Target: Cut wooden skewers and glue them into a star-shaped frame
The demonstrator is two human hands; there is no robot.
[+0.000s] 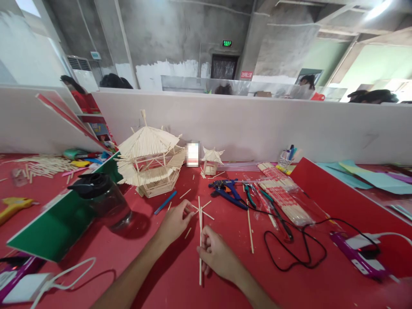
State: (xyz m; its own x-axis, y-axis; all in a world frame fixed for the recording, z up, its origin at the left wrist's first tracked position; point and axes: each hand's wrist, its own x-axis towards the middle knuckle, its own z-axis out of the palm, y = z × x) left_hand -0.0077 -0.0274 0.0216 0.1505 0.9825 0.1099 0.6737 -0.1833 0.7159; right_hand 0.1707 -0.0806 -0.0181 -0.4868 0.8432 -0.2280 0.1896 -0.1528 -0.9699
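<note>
Several thin wooden sticks cross in a star-shaped frame on the red table in front of me. My left hand is closed in a pinch at the left end of one short stick of this frame. My right hand is closed round a long wooden stick, which points away from me and reaches the middle of the star. Whether the long stick is joined there I cannot tell. Loose stick pieces and a blue strip lie beside my left hand.
A pavilion model of sticks and a smaller one stand behind. A dark water bottle is at left. To the right lie a blue glue gun, pliers, bagged sticks and a looping black cord.
</note>
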